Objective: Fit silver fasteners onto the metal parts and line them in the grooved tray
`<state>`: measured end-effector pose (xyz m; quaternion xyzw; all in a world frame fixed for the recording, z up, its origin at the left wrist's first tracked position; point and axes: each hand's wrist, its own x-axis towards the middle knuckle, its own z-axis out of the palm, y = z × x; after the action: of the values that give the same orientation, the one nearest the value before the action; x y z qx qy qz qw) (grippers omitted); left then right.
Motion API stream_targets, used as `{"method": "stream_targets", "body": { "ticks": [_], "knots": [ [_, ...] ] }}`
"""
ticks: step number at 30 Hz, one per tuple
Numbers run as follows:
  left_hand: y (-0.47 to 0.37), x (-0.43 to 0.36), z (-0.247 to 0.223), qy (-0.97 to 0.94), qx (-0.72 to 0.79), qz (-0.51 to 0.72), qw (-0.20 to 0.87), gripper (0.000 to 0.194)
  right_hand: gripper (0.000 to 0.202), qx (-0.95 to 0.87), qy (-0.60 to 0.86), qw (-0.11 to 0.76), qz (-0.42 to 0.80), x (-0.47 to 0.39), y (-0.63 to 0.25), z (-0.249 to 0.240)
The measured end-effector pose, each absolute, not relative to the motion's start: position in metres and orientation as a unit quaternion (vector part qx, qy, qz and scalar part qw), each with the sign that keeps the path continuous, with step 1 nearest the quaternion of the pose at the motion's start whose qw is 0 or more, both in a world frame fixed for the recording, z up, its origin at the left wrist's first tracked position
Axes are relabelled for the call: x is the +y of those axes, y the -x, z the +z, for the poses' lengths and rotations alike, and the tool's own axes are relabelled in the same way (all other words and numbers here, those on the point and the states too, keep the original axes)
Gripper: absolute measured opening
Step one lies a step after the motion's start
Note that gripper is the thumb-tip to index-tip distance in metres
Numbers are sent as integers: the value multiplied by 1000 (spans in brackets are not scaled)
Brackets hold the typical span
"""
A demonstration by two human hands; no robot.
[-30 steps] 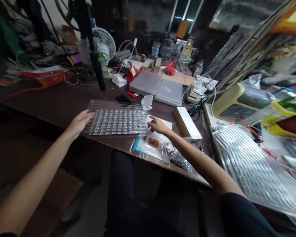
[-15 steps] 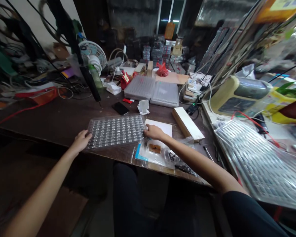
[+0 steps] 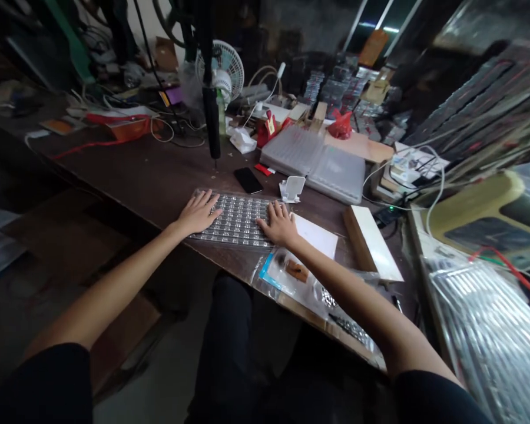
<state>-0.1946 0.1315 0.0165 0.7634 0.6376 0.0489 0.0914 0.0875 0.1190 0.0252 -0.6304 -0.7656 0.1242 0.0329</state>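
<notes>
A clear plastic tray point(image 3: 241, 219) with rows of small compartments lies flat near the front edge of the dark table. My left hand point(image 3: 198, 213) rests on the tray's left end, palm down with fingers spread. On its right end lies my right hand point(image 3: 279, 224), also flat with the fingers apart. Just right of the tray are a white sheet point(image 3: 315, 234) and a clear bag with a blue edge point(image 3: 267, 268). A small brown piece point(image 3: 297, 271) sits beside the bag's edge, below my right forearm.
Behind the tray are a black phone point(image 3: 248, 180) and a white stand point(image 3: 292, 188). Closed plastic cases point(image 3: 338, 172) lie farther back. A long white-topped block point(image 3: 375, 244) stands to the right. A black tool point(image 3: 211, 123) hangs over the table; a fan point(image 3: 223, 70) stands behind.
Both hands have gone from gripping the tray's ends to lying spread on top of it. The view has turned left and tilted.
</notes>
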Motion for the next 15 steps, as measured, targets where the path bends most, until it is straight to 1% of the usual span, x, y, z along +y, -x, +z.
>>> {"method": "stream_targets", "body": {
  "ticks": [4, 7, 15],
  "knots": [
    [197, 130, 6, -768, 630, 81, 83, 68, 80, -761, 637, 53, 115, 117, -92, 17],
    [199, 130, 5, -771, 621, 104, 96, 69, 81, -756, 640, 63, 121, 117, -92, 16],
    [199, 114, 18, -763, 630, 101, 106, 74, 83, -773, 608, 90, 156, 108, -95, 24]
  ]
}}
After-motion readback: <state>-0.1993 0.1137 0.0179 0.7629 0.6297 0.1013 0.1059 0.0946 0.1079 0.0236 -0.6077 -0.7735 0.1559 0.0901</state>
